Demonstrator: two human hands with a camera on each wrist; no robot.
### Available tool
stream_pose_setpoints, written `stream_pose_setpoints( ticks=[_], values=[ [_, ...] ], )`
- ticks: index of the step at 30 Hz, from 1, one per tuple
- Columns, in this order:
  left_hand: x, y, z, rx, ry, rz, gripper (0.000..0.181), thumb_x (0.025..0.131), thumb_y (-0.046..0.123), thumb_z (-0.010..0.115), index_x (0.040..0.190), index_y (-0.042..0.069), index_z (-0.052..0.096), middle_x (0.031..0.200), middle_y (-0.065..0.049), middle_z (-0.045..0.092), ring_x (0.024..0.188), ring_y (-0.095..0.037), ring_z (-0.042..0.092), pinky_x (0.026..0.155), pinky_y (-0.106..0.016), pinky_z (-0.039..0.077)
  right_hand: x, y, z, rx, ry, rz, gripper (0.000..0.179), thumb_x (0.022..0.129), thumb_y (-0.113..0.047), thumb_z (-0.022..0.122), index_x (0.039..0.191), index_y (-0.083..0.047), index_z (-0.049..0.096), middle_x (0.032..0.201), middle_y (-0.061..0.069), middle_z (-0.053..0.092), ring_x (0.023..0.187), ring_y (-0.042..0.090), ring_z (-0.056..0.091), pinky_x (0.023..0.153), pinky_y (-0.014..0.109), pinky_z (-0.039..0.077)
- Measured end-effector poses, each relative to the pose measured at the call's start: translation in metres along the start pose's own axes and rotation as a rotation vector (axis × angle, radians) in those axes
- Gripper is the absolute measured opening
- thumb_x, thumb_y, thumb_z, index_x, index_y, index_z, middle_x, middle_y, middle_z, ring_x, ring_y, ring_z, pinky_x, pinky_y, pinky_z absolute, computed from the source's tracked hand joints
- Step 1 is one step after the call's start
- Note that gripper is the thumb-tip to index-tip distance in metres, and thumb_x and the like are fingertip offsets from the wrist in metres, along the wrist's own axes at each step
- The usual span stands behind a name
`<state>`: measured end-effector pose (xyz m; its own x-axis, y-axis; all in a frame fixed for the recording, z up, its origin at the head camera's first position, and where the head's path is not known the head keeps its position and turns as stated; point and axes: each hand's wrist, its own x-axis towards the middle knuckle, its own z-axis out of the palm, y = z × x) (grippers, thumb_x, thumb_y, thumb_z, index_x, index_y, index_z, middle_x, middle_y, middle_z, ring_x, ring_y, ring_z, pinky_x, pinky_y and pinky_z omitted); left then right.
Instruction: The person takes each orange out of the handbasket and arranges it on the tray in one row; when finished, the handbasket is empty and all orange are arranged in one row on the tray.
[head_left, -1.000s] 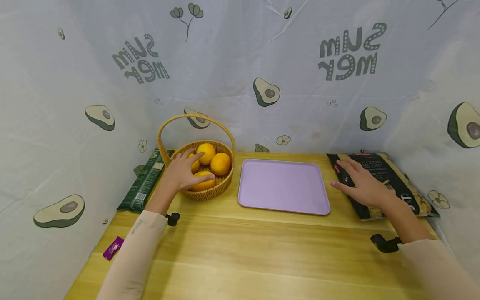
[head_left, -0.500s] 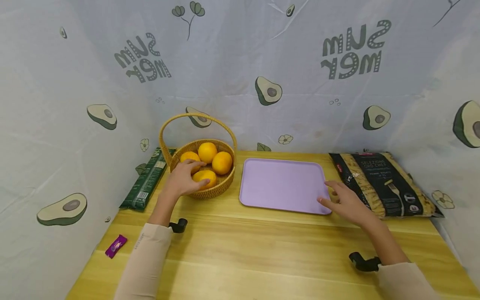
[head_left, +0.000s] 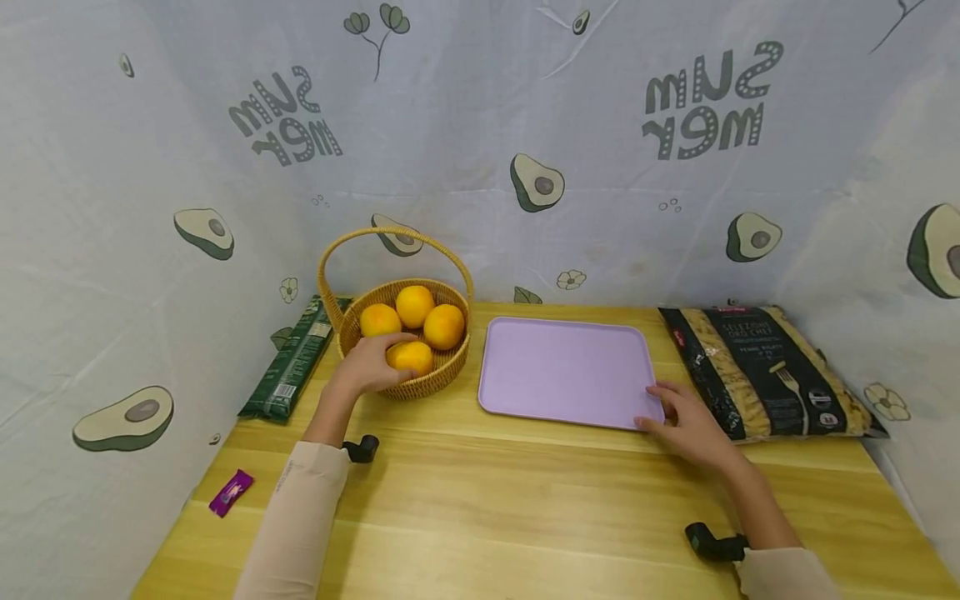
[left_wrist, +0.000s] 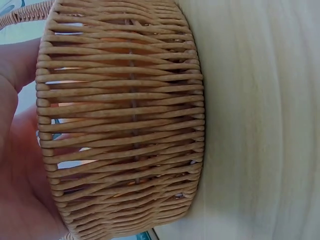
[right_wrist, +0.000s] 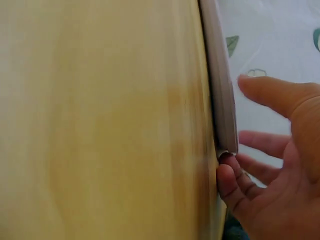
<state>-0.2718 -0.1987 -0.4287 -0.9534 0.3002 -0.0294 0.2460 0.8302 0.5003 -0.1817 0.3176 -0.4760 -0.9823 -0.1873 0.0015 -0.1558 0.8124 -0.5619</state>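
A woven basket (head_left: 435, 385) with a tall handle holds several oranges. My left hand (head_left: 369, 365) reaches over its near rim, thumb and fingers curled round the front orange (head_left: 414, 357). In the left wrist view, the basket's woven side (left_wrist: 125, 110) hides most of the fingers and the fruit. At the near right corner of the lilac tray (head_left: 566, 371) is my right hand (head_left: 692, 427), fingers spread and loosely bent. The right wrist view has the fingertips touching the tray's edge (right_wrist: 222, 85), while the thumb stays apart above it.
A bag of penne pasta (head_left: 772, 375) lies right of the tray. A green packet (head_left: 288, 367) lies left of the basket, and a small purple wrapped sweet (head_left: 231, 492) near the table's left edge. A printed curtain (head_left: 480, 150) hangs behind the wooden table (head_left: 525, 500).
My right hand has moved left and down from over the pasta bag to the tray's corner. My left hand has lowered from above the oranges and closed round the front one.
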Motion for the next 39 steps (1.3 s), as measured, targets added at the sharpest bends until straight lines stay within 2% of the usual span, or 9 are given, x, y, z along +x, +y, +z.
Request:
stream_pose_setpoints(
  ticks=[5, 7, 10, 13, 21, 26, 31, 34, 39],
  values=[
    [0.006, -0.002, -0.001, 0.007, -0.074, 0.029, 0.069, 0.089, 0.036, 0.073, 0.153, 0.022, 0.052, 0.148, -0.014, 0.058, 0.130, -0.038, 0.057, 0.106, -0.059, 0.047, -0.002, 0.006, 0.004, 0.054, 0.000, 0.030, 0.074, 0.097, -0.034, 0.071, 0.146, 0.014, 0.045, 0.151, 0.039, 0.036, 0.120, 0.049, 0.053, 0.097, 0.059, 0.048],
    [0.007, -0.002, -0.002, 0.009, -0.104, 0.033, 0.070, 0.089, 0.034, 0.072, 0.154, 0.022, 0.050, 0.148, -0.014, 0.057, 0.129, -0.037, 0.057, 0.106, -0.058, 0.047, -0.003, 0.007, 0.006, 0.073, 0.009, 0.028, 0.073, 0.096, -0.033, 0.072, 0.146, 0.014, 0.046, 0.151, 0.038, 0.036, 0.117, 0.046, 0.055, 0.094, 0.052, 0.049],
    [0.007, -0.002, -0.005, 0.011, -0.138, 0.022, 0.071, 0.087, 0.033, 0.071, 0.155, 0.024, 0.049, 0.149, -0.014, 0.057, 0.128, -0.037, 0.057, 0.106, -0.057, 0.047, -0.003, 0.008, 0.009, 0.100, 0.025, 0.012, 0.071, 0.096, -0.030, 0.073, 0.145, 0.014, 0.047, 0.150, 0.037, 0.037, 0.116, 0.043, 0.055, 0.089, 0.034, 0.050],
    [0.007, -0.004, -0.006, 0.017, -0.139, 0.027, 0.070, 0.087, 0.033, 0.071, 0.153, 0.025, 0.051, 0.148, -0.013, 0.058, 0.129, -0.037, 0.057, 0.107, -0.058, 0.047, -0.005, 0.008, 0.011, 0.117, 0.039, 0.003, 0.071, 0.095, -0.029, 0.073, 0.145, 0.014, 0.048, 0.151, 0.037, 0.037, 0.117, 0.043, 0.055, 0.084, 0.022, 0.046],
    [0.006, -0.007, -0.003, -0.024, -0.037, 0.031, 0.067, 0.084, 0.035, 0.079, 0.147, 0.023, 0.059, 0.143, -0.016, 0.061, 0.126, -0.038, 0.057, 0.106, -0.059, 0.044, -0.009, 0.012, 0.012, 0.160, 0.049, -0.033, 0.059, 0.098, -0.024, 0.070, 0.144, 0.009, 0.051, 0.156, 0.039, 0.033, 0.131, 0.050, 0.045, 0.083, 0.016, 0.038],
    [0.004, -0.007, 0.000, -0.007, 0.049, 0.052, 0.068, 0.082, 0.036, 0.081, 0.145, 0.020, 0.062, 0.140, -0.014, 0.064, 0.123, -0.038, 0.058, 0.107, -0.061, 0.040, -0.011, 0.014, 0.014, 0.185, 0.039, 0.003, 0.055, 0.101, -0.024, 0.066, 0.144, 0.007, 0.052, 0.159, 0.036, 0.031, 0.140, 0.054, 0.039, 0.084, 0.008, 0.035],
    [-0.001, -0.008, 0.005, -0.041, 0.151, 0.052, 0.073, 0.080, 0.042, 0.081, 0.147, 0.021, 0.059, 0.141, -0.012, 0.062, 0.124, -0.039, 0.057, 0.102, -0.060, 0.047, -0.011, 0.013, 0.015, 0.190, 0.043, 0.021, 0.054, 0.101, -0.022, 0.064, 0.145, 0.007, 0.051, 0.160, 0.036, 0.031, 0.139, 0.052, 0.040, 0.085, 0.008, 0.034],
    [-0.006, -0.009, 0.008, -0.086, 0.222, 0.076, 0.074, 0.080, 0.044, 0.083, 0.146, 0.020, 0.060, 0.141, -0.009, 0.063, 0.124, -0.036, 0.059, 0.098, -0.057, 0.052, -0.011, 0.012, 0.015, 0.199, 0.046, 0.020, 0.053, 0.101, -0.020, 0.064, 0.145, 0.008, 0.051, 0.160, 0.036, 0.031, 0.137, 0.051, 0.041, 0.084, 0.008, 0.033],
    [-0.012, -0.007, 0.013, -0.148, 0.318, 0.117, 0.070, 0.080, 0.043, 0.084, 0.143, 0.022, 0.061, 0.135, -0.005, 0.066, 0.113, -0.028, 0.065, 0.090, -0.051, 0.056, -0.011, 0.014, 0.014, 0.204, 0.036, 0.033, 0.054, 0.102, -0.018, 0.062, 0.147, 0.008, 0.050, 0.161, 0.035, 0.029, 0.137, 0.049, 0.042, 0.084, 0.009, 0.033]
  ],
)
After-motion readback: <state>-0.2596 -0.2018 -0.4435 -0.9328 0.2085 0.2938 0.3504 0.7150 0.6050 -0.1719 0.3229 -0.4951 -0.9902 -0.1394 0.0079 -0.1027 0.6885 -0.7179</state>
